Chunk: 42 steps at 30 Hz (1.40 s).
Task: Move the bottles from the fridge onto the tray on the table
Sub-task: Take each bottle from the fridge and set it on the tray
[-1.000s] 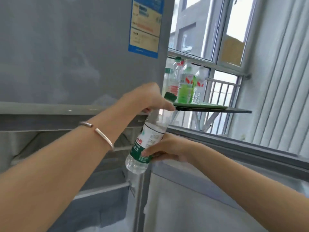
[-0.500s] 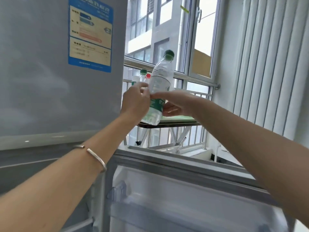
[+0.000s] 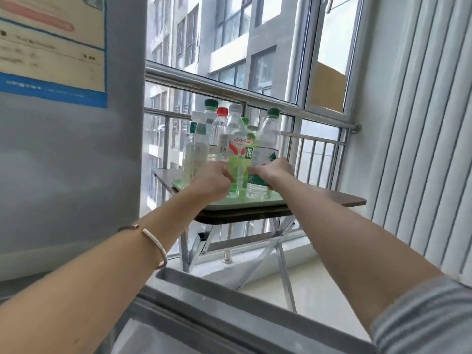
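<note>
Right hand (image 3: pixel 274 171) grips the clear green-capped plastic bottle (image 3: pixel 265 154), standing on the pale green tray (image 3: pixel 245 201) atop the brown surface (image 3: pixel 339 199); left hand (image 3: pixel 213 178), loosely curled and empty, at its 9 o'clock.

bright daylight pouring in from the window (image 3: pixel 255 60) | bottles (image 3: pixel 237 146) backlit and kinda washed out | sticker (image 3: pixel 51 47) on the fridge (image 3: pixel 69 149) blurry | wide-angle bend at the edges | soft overall, no hard shadows

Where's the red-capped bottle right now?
The red-capped bottle stands on the green tray by the window, toward the back of the cluster, left of centre, beside a green-capped bottle.
</note>
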### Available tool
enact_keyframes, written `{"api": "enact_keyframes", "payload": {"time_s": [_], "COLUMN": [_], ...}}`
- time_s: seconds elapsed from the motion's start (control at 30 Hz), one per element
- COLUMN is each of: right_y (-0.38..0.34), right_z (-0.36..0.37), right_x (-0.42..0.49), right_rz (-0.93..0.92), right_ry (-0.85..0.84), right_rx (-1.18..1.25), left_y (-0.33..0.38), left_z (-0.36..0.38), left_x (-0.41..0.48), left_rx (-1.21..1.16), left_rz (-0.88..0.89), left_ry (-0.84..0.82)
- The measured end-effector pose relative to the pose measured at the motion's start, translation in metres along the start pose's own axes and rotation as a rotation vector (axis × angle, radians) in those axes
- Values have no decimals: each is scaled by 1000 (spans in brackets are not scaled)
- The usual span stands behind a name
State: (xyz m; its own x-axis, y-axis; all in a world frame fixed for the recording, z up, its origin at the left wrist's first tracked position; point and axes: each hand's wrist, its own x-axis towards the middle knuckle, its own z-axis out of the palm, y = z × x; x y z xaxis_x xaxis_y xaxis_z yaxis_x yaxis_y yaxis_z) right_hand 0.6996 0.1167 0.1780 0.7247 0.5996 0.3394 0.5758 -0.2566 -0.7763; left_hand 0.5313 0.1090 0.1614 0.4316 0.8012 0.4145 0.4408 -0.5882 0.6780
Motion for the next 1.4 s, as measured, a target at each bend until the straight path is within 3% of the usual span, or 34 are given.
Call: {"api": "enact_keyframes", "payload": {"time_s": [0.13, 0.37, 0.73, 0.93, 1.1, 1.27, 1.4], "right_y": [3, 5, 17, 0, -33, -61, -75], "right_z": [26, 29, 19, 9, -15, -20, 1], "right_x": [24, 28, 18, -12, -87, -162, -229], "right_rz": [22, 56, 91, -24, -112, -236, -284], "right_ry": [10, -263, -336, -118, -360, -341, -430], "right_rx": [-5, 137, 286, 106, -46, -172, -204], "left_y": [-3, -1, 13, 17, 17, 9, -15], "left_z": [8, 26, 37, 20, -6, -44, -83], "left_x": [14, 36, 24, 9, -28, -85, -149], "left_rx": [33, 47, 30, -21, -134, -152, -85], "left_rz": [-29, -73, -88, -36, -27, -15, -35], "left_ry": [13, -51, -84, -52, -4, 49, 59]}}
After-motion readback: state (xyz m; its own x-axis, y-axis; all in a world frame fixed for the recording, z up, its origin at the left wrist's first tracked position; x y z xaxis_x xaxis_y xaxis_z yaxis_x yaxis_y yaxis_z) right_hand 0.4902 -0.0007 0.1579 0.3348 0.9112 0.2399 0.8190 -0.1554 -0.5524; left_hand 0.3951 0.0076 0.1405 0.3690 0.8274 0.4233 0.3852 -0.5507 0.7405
